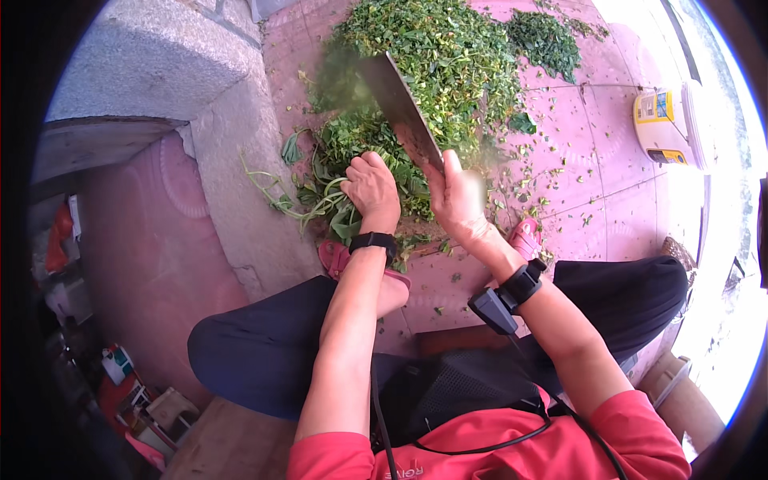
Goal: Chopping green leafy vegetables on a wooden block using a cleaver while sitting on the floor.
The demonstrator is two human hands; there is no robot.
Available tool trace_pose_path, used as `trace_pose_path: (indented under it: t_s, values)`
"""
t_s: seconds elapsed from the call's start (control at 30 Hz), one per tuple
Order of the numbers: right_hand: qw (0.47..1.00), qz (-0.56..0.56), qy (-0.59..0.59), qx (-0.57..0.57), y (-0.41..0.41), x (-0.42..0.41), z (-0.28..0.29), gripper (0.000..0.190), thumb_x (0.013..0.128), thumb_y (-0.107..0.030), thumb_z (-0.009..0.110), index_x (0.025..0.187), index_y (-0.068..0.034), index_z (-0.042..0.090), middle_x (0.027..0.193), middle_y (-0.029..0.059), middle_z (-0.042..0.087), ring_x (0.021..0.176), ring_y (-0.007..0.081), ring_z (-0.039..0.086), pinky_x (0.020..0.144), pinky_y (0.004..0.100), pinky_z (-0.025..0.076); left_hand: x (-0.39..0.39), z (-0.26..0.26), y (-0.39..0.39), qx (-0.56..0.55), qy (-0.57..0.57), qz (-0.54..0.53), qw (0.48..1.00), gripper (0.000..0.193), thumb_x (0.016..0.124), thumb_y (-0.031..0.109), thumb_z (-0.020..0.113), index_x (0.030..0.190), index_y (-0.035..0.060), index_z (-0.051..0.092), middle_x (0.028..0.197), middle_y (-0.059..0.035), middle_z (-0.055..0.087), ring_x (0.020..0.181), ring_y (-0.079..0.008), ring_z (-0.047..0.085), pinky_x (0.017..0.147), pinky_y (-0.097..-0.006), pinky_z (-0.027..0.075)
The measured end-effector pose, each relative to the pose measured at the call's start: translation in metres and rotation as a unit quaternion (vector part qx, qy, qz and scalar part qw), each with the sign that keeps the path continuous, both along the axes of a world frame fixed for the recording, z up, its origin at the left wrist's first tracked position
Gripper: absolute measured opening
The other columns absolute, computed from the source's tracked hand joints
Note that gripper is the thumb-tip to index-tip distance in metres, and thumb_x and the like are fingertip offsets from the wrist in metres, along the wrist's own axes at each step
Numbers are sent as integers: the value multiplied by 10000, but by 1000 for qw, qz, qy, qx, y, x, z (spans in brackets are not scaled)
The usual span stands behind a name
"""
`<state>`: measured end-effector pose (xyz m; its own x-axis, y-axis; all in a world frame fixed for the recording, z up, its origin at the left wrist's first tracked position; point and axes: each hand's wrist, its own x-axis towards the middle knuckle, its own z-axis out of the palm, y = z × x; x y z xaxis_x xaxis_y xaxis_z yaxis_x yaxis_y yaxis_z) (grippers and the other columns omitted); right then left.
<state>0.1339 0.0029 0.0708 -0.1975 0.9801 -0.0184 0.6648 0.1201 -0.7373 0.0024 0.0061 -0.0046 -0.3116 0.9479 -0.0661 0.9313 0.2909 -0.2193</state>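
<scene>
My right hand grips a broad-bladed cleaver, its dark blade slanting up and left over the greens. Curled around a bunch of leafy green stems, my left hand presses it down just left of the cleaver's handle end. Long pale stems trail out to the left of that hand. Beyond both hands spreads a large heap of chopped greens. The cleaver's handle is mostly hidden in my right fist. Whatever surface lies under the greens is largely covered.
A white bucket with a yellow label lies at the right. A smaller pile of darker chopped leaves sits at the far right of the heap. Along the left runs a stone step. Scraps dot the pink tiled floor. My sandalled feet flank the greens.
</scene>
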Motion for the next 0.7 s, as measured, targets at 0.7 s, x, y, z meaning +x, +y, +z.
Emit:
trace_pose_path:
  t_s: [0.7]
  values:
    - [999, 25, -19, -26, 7, 2, 3, 140, 856, -177, 507, 856, -75, 412, 618, 206, 577, 588, 416, 572, 515, 484, 447, 3, 23, -5, -44, -213, 82, 973, 611, 608, 69, 695, 1097, -10, 336, 1035, -155, 413, 983, -296, 439, 791, -438, 384]
